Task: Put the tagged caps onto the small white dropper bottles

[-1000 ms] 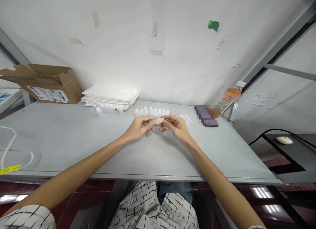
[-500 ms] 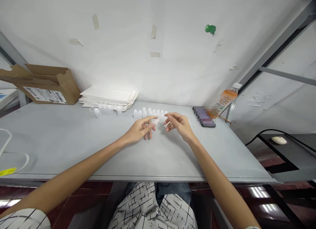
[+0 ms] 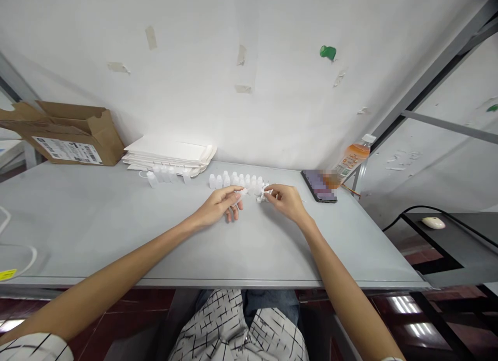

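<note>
Pinched between thumb and index finger of my left hand [image 3: 221,203] is a small translucent white plastic bottle [image 3: 243,192], tilted with its top to the right. My right hand [image 3: 287,201] is at a small pile of white pieces [image 3: 260,198], which look like caps or dropper tips. Its thumb and fingers are pinched together at the pile, and whatever is between them is too small to make out. Just behind both hands, a row of small white bottles [image 3: 226,179] stands upright on the grey table [image 3: 241,252].
Further left is a second group of small bottles [image 3: 167,174], near a stack of white envelopes [image 3: 167,151]. An open cardboard box [image 3: 73,133] sits at the back left. A phone [image 3: 317,184] and an orange drink bottle [image 3: 352,161] are on the right. A white cable [image 3: 33,257] lies at left.
My right hand has moved a little right, away from the bottle in my left hand, and its fingers have closed at the pile. My left hand keeps hold of its bottle.
</note>
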Motion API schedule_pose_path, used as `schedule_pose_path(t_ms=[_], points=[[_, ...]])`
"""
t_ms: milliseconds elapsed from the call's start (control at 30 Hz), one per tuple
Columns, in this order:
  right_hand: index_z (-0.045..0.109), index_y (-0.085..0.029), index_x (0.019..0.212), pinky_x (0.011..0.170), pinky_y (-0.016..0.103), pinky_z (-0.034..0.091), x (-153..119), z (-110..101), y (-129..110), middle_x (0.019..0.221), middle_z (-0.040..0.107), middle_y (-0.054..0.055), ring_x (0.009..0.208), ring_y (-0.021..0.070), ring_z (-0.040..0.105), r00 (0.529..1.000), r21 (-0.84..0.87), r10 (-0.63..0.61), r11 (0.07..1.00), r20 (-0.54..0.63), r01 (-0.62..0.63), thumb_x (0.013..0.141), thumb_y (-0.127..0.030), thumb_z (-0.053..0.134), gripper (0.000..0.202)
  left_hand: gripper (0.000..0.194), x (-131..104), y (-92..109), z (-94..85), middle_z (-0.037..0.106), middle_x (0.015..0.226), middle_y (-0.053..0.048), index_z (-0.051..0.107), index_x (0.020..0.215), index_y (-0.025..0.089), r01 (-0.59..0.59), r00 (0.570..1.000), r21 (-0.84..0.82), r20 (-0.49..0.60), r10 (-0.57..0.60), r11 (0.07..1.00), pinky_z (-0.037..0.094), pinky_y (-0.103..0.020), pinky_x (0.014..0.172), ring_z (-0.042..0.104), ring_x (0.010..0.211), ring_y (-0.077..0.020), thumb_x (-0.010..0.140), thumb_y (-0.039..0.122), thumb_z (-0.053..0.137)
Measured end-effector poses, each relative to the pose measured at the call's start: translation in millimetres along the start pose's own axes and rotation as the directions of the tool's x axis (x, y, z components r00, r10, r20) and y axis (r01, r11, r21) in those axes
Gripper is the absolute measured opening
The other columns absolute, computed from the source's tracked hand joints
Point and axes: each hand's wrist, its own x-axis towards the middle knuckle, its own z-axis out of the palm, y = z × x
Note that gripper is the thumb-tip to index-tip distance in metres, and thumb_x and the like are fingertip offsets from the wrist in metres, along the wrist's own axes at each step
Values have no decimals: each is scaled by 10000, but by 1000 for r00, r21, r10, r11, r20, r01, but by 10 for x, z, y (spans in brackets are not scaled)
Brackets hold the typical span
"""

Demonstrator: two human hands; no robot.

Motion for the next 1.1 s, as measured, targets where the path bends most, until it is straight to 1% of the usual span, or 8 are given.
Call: schedule_pose_path(t_ms=[133, 233, 367, 467, 633, 733, 833, 1100], points=[[757, -165, 908, 625, 270, 380, -23, 137, -46, 641, 677, 24, 581, 145, 554, 993, -79, -18, 996, 118, 27, 830, -163, 600, 175, 468, -6, 25, 7, 562, 770, -13, 524, 1237, 97, 14, 1000, -8, 2, -14, 1000, 491, -256, 459, 624, 578, -148, 916, 437, 538], [751, -166, 831, 625, 269, 373, -30, 156, -83, 671, 686, 30, 593, 140, 546, 991, -63, -35, 997, 132, 44, 813, -123, 579, 178, 435, -6, 31, 12, 532, 744, 1, 543, 1203, 107, 29, 1000, -19, 0, -29, 999, 489, -256, 459, 605, 581, -145, 905, 424, 539], [708, -160, 739, 545, 245, 371, -48, 66, -183, 690, 674, 18, 510, 98, 489, 990, 198, 17, 979, 137, -44, 785, -177, 605, 114, 387, 1, 30, 8, 466, 699, 21, 583, 1127, 115, 46, 998, -68, -39, -49, 997, 481, -252, 445, 545, 570, -133, 875, 407, 556], [681, -149, 730, 454, 228, 354, -79, -12, -294, 668, 657, 8, 421, 71, 467, 963, 445, 66, 877, 262, -181, 793, -240, 622, 126, 348, 9, 18, -1, 404, 667, 42, 595, 1090, 127, 50, 996, -91, -65, -56, 995, 474, -249, 441, 487, 536, -114, 879, 398, 542], [707, -135, 795, 424, 212, 385, -129, 4, -450, 694, 697, 34, 417, 85, 572, 897, 628, -67, 736, 437, -251, 799, -319, 686, 185, 298, 11, -18, 5, 381, 643, 51, 609, 1012, 146, 22, 997, -40, -74, -25, 999, 462, -237, 449, 447, 520, -103, 898, 409, 527], [699, -141, 823, 382, 197, 363, -133, 55, -488, 762, 721, 62, 468, 120, 643, 918, 686, -34, 676, 395, -269, 784, -390, 715, 253, 308, 0, -31, 12, 411, 589, 54, 611, 1014, 150, 19, 998, 53, -64, -16, 998, 459, -235, 476, 443, 507, -105, 913, 426, 517], [692, -146, 824, 390, 206, 417, -120, 80, -484, 777, 719, 64, 500, 142, 667, 953, 725, 30, 642, 300, -249, 769, -444, 727, 305, 333, -11, -40, 10, 410, 548, 60, 621, 1054, 156, 23, 999, 115, -45, -18, 993, 458, -237, 500, 429, 496, -106, 927, 440, 503], [693, -148, 781, 403, 221, 462, -97, 82, -465, 742, 724, 64, 520, 156, 673, 976, 778, 105, 590, 191, -216, 732, -448, 762, 312, 305, -10, -34, 2, 338, 582, 61, 636, 1012, 144, 38, 998, 44, -46, -36, 998, 420, -221, 472, 370, 510, -94, 909, 412, 534]])
